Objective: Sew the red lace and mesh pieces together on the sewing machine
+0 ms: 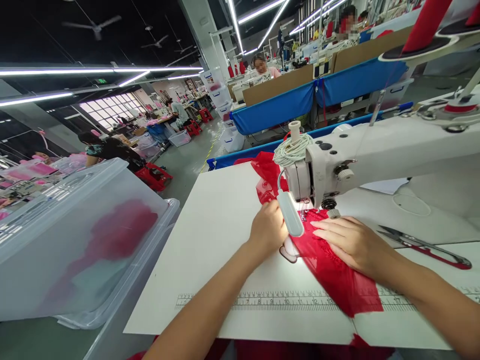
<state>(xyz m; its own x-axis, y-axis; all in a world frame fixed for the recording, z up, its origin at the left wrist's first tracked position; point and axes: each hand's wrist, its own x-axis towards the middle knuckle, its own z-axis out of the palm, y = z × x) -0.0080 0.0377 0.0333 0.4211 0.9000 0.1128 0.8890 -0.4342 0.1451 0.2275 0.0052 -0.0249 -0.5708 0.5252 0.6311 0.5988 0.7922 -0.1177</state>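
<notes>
Red sheer fabric [330,270] runs under the needle of a white sewing machine [375,150] and hangs over the table's front edge. My right hand [356,245] lies flat on the fabric just right of the needle, its fingers stretched out. On the needle's left is my left hand [268,227], its fingers curled at the cloth and partly hidden behind a small lit lamp [290,214]. What those fingers hold, if anything, is hidden. More red fabric [266,172] lies behind the machine head.
Red-handled scissors [427,247] lie right of my right hand. A printed ruler [285,301] crosses the white table [202,240] near its front. A clear plastic bin [86,245] with red cloth stands left. People sit at stations farther back.
</notes>
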